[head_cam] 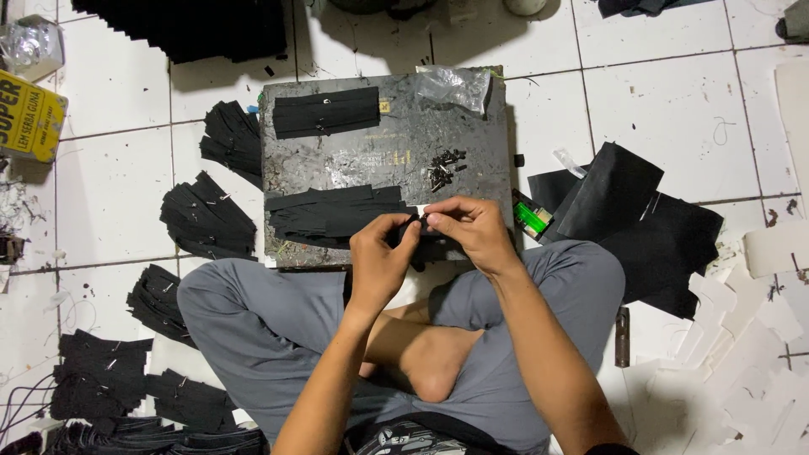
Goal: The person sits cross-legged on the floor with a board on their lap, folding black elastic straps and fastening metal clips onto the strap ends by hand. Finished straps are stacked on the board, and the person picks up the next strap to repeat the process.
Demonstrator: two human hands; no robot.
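Both hands, left hand [381, 253] and right hand [472, 229], pinch a light, limp black strip [410, 229] at the bench's [396, 152] near edge, best gripped by its end.

One head-worn camera looks steeply down, close over the lap and dark work board [388, 160]

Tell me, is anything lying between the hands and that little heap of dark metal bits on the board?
Nothing visible does. Both hands, left hand and right hand, pinch a black strip at the board's near edge. The heap of small metal pieces lies just beyond the right hand, with only bare board surface between.
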